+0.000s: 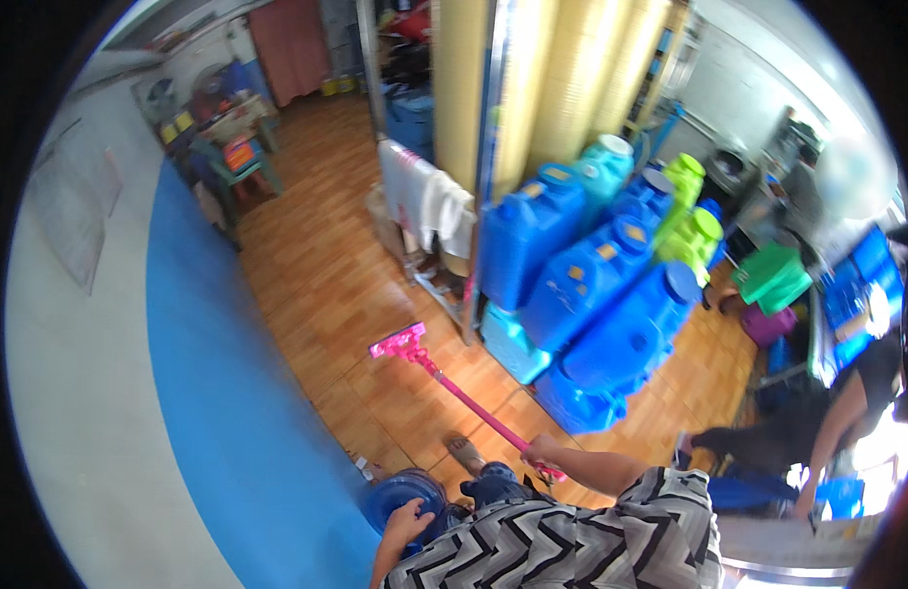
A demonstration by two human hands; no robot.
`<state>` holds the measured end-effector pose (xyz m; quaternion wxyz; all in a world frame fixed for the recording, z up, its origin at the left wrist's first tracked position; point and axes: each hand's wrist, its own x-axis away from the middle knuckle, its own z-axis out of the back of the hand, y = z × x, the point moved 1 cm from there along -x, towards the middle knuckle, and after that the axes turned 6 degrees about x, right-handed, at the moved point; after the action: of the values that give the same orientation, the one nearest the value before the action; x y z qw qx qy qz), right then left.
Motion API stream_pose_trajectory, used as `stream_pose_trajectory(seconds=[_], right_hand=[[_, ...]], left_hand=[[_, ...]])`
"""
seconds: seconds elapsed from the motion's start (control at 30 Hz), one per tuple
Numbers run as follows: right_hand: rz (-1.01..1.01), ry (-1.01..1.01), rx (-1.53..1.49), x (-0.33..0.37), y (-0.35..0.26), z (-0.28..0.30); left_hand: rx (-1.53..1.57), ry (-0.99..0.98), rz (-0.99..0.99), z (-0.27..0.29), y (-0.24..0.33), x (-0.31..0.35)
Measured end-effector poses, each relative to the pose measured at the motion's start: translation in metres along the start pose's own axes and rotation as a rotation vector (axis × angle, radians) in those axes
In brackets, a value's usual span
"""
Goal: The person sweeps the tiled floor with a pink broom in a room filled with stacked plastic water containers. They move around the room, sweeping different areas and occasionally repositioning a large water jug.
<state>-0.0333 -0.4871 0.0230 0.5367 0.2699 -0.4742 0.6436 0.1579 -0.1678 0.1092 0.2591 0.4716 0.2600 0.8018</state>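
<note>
My right hand [542, 452] is closed around the handle of a pink mop [474, 407]. Its flat pink head [400, 342] rests on the tiled floor ahead, slightly left of centre. Low at the left, my left hand [407, 520] has its fingers curled at a see-through blue round water jug [387, 494] beside the wall. My hand covers part of that jug. Below my arms, one bare foot [463, 453] shows on the floor.
Several blue water containers [582, 294], with green ones [692, 236], are stacked right of the mop. Behind them stand tall yellowish cylinders [533, 88] in a metal frame. A blue and white wall [204, 373] runs along the left. Another person's arm [839, 432] shows at right.
</note>
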Motion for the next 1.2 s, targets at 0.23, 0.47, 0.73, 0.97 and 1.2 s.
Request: stream_pose_trajectory(seconds=[0.23,0.47,0.73,0.97,1.2], right_hand=[[0.290,0.238,0.274,-0.172,-0.252,0.028],[0.378,0.022,-0.022,-0.277,-0.431,0.021],[0.431,0.148,0.122,-0.242,-0.261,-0.040],[0.154,-0.093,-0.258,-0.017,-0.112,-0.059],[0.197,0.063,-0.518,0.026,-0.134,-0.025]], left_hand=[[0.031,0.110,0.120,0.044,0.027,-0.044],[-0.040,0.158,0.288,0.056,0.014,-0.042],[-0.043,0.140,0.130,0.048,0.003,-0.041],[-0.052,0.164,0.101,0.053,-0.024,-0.025],[-0.023,0.215,0.153,0.057,-0.042,0.007]])
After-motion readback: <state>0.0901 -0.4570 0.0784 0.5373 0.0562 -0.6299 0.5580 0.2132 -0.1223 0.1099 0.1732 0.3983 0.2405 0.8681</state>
